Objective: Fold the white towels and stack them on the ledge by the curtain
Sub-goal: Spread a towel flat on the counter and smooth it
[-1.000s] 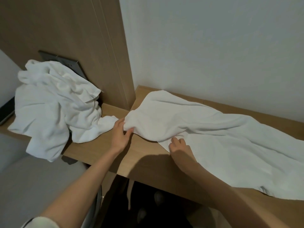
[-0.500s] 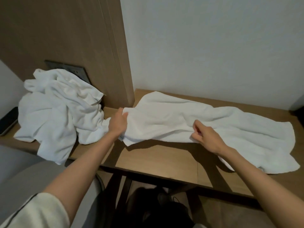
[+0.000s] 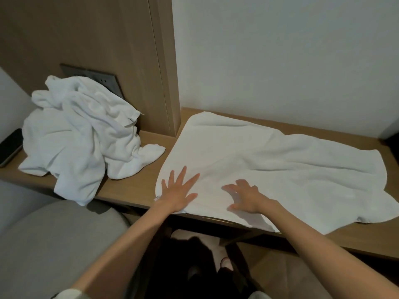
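**Both palms flat on the spread towel**

The left hand (image 3: 177,192) and right hand (image 3: 244,197) press with fingers spread on the white towel (image 3: 269,160), gripping nothing. Left of the left hand, a crumpled towel pile (image 3: 79,134) lies on the same wooden ledge (image 3: 131,190).

The spread towel (image 3: 259,160) and the crumpled towel heap (image 3: 82,134) are seen as plain white, unpatterned. The ledge (image 3: 129,188) and upright panel (image 3: 86,35) are shown in light brown wood grain. The wall (image 3: 280,50) is rendered pale grey-white, the socket plate (image 3: 108,78) dark grey, and the phone (image 3: 9,147) apparently black.
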Available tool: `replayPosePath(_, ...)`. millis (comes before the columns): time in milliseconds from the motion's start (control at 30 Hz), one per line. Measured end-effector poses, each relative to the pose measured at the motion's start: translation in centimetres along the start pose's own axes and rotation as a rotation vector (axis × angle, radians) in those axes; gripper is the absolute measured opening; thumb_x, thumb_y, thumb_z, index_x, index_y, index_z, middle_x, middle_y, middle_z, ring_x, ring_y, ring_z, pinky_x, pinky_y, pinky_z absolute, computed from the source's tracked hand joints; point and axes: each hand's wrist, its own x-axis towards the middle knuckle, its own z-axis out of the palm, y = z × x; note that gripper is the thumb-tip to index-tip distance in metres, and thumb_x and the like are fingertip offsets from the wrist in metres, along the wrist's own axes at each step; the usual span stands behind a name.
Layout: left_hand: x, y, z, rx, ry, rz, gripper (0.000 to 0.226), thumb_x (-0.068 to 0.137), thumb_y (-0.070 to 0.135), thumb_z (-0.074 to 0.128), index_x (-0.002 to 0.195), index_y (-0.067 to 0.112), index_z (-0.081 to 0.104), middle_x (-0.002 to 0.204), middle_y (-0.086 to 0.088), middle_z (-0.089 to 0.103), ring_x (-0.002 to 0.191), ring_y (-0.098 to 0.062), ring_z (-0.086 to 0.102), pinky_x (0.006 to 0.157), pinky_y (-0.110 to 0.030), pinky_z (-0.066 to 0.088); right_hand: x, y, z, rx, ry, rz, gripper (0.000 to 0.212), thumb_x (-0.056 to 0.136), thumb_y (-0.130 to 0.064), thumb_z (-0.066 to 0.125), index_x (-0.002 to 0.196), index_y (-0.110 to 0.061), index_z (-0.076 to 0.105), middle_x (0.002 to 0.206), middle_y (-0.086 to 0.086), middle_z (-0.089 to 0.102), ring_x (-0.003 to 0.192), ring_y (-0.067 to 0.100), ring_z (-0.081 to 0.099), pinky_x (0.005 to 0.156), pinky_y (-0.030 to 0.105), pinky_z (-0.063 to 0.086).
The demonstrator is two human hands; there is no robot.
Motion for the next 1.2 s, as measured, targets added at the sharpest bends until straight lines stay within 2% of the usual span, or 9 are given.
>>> replayPosePath(67, -0.5, -0.5, 1.0, 0.032, -0.06, -0.059, 0.064, 0.096, 0.06, 0.029, 0.145, 0.05, -0.011, 0.152, 0.002, -0.036, 0.14, -0.042, -0.025, 0.108, -0.066, -0.002, 0.3, -0.2, 0.8, -0.041, -0.049, 0.064, 0.071, 0.087, -0.022, 0.056, 0.144, -0.044, 0.019, 0.156, 0.001, -0.002, 0.138, 0.047, 0.006, 0.103, 0.047, 0.033)
replayPosePath(200, -1.7, -1.5, 1.7, 0.043, -0.074, -0.128, 0.072, 0.088, 0.073, 0.028, 0.143, 0.052, -0.014, 0.151, -0.004, -0.038, 0.138, -0.045, -0.027, 0.106, -0.068, -0.008, -0.3, -0.4, 1.0, -0.027, 0.017, 0.113, 0.065, 0.083, -0.005, 0.042, 0.135, -0.041, 0.028, 0.153, -0.001, 0.003, 0.131, 0.044, 0.016, 0.096, 0.042, 0.037)
replayPosePath(267, -1.8, -1.1, 1.2, 0.143, -0.006, -0.144, 0.07, 0.089, 0.072, 0.028, 0.148, 0.047, -0.002, 0.158, -0.012, -0.01, 0.142, -0.045, -0.004, 0.107, -0.066, -0.007, -0.6, -0.5, 0.1, -0.067, 0.009, 0.154, 0.052, 0.086, -0.008, 0.04, 0.129, -0.038, 0.037, 0.147, -0.001, 0.015, 0.126, 0.037, 0.025, 0.093, 0.046, 0.04)
replayPosePath(333, -1.5, -0.2, -0.2, 0.203, 0.137, -0.165, 0.059, 0.093, 0.065, 0.028, 0.142, 0.033, 0.034, 0.139, -0.012, 0.032, 0.129, -0.037, 0.031, 0.11, -0.061, 0.005, -0.7, -1.0, -1.2, -0.13, 0.0, 0.191, 0.034, 0.086, -0.015, 0.043, 0.113, -0.035, 0.048, 0.13, -0.002, 0.033, 0.118, 0.03, 0.036, 0.089, 0.047, 0.037)
replayPosePath(433, -0.4, 1.5, -2.5, 0.183, 0.318, -0.106, 0.049, 0.1, 0.052, 0.026, 0.12, 0.02, 0.057, 0.111, -0.004, 0.044, 0.109, -0.024, 0.043, 0.102, -0.038, 0.031, -0.6, -1.4, -3.5, -0.117, 0.191, 0.19, 0.025, 0.089, -0.019, 0.044, 0.107, -0.031, 0.056, 0.114, -0.002, 0.055, 0.111, 0.025, 0.051, 0.087, 0.039, 0.035)
replayPosePath(500, 0.8, 2.5, -3.7, 0.024, 0.382, -0.044, 0.041, 0.101, 0.043, 0.032, 0.126, 0.018, 0.054, 0.122, -0.005, 0.047, 0.111, -0.023, 0.046, 0.099, -0.032, 0.035, -0.5, -1.2, -5.0, -0.06, 0.459, 0.165, 0.025, 0.093, -0.022, 0.044, 0.113, -0.025, 0.059, 0.115, 0.003, 0.061, 0.106, 0.027, 0.056, 0.082, 0.034, 0.04)
replayPosePath(733, 6.5, 4.9, -7.3, -0.077, 0.247, 0.004, 0.048, 0.104, 0.027, 0.028, 0.15, 0.016, 0.022, 0.158, -0.006, 0.015, 0.146, -0.025, 0.013, 0.118, -0.039, 0.011, 1.7, 0.9, -10.0, 0.11, 0.654, 0.081, 0.03, 0.095, -0.02, 0.05, 0.122, -0.014, 0.061, 0.134, 0.008, 0.053, 0.121, 0.027, 0.049, 0.098, 0.034, 0.039)
replayPosePath(1033, 15.8, 5.0, -9.5, -0.133, 0.059, 0.03, 0.049, 0.102, 0.033, 0.034, 0.148, 0.02, 0.027, 0.159, -0.001, 0.011, 0.146, -0.029, 0.005, 0.118, -0.046, 0.01, 9.4, 5.5, -14.1, 0.247, 0.395, 0.27, 0.047, 0.093, -0.023, 0.049, 0.139, -0.014, 0.043, 0.141, 0.012, 0.044, 0.126, 0.033, 0.045, 0.104, 0.042, 0.039)
replayPosePath(1200, 21.3, 4.8, -9.2, 0.056, 0.063, 0.024, 0.06, 0.1, 0.044, 0.033, 0.152, 0.03, 0.006, 0.16, 0.004, -0.008, 0.145, -0.033, -0.013, 0.114, -0.058, 0.002, 13.3, 8.0, -14.2, 0.164, 0.311, 0.341, 0.056, 0.082, -0.022, 0.057, 0.133, -0.012, 0.036, 0.131, 0.018, 0.04, 0.12, 0.038, 0.043, 0.097, 0.043, 0.042)
